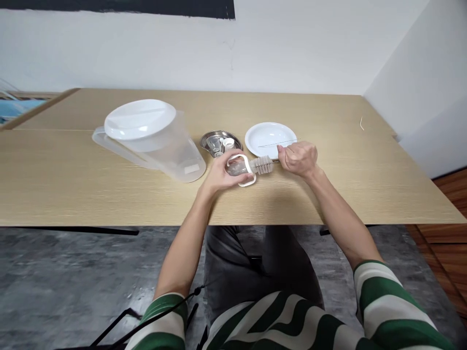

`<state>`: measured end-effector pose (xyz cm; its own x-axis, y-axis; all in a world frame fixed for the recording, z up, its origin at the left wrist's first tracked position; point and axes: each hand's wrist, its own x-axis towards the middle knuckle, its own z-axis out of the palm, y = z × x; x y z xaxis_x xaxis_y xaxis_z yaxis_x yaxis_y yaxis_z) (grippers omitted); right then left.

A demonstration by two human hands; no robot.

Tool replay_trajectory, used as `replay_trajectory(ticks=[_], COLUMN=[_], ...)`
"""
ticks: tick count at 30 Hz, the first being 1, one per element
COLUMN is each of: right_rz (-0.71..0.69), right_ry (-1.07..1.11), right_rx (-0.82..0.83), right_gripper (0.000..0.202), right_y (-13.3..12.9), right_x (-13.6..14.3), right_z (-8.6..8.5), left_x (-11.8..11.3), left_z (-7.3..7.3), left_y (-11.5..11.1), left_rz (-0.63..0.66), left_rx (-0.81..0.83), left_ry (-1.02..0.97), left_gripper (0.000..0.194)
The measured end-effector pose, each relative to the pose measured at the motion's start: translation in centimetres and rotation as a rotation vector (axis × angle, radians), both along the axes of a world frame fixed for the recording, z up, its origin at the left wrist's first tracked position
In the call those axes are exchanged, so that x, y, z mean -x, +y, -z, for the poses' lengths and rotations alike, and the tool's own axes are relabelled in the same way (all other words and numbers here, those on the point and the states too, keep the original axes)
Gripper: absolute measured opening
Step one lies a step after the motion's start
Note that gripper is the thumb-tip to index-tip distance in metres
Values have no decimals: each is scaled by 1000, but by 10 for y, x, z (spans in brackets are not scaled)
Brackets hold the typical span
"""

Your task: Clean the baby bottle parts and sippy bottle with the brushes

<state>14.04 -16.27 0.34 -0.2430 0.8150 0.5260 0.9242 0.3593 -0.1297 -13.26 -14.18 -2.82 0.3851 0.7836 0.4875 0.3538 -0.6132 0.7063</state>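
Bottle point(237, 169) gripped in half-curled left hand point(220, 173); brush point(263, 165) clenched in tightly closed right hand point(300, 158), bristles seen at bottle's 3 o'clock. Scrubbing judged unfinished, extent unclear.

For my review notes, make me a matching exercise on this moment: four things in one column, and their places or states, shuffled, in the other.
Things
1. Pitcher
2. Metal dish
3. Clear bottle
4. Bristle brush

Places or states
A. Gripped by the right hand
B. Standing on the table with a white lid on
C. Gripped by the left hand
D. Holding small clear and white pieces

Right pairs: 1-B, 2-D, 3-C, 4-A
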Motion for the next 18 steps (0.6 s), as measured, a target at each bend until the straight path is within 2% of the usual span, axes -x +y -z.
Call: replay_trajectory(ticks=[3,5,10,12,18], right_rz=[-17,-17,-11,-10,61], right_ry=[-25,-36,-25,-19,-28], right_rx=[24,39,4,6,7], right_gripper=[55,54,56,56,59], right_y=[-1,-2,1,3,6], right_x=[4,3,-12,-17,-14], right_z=[-4,-6,-5,-3,-2], left_x=[2,2,-3,-6,-10], left_z=[2,2,-6,-9,-5], left_y=[2,1,-10,-12,-7], left_rz=[-70,-71,162,198,-40], left_rx=[12,20,123,147,38], left_ry=[0,13,65,58,-29], left_gripper=[60,60,59,57,60])
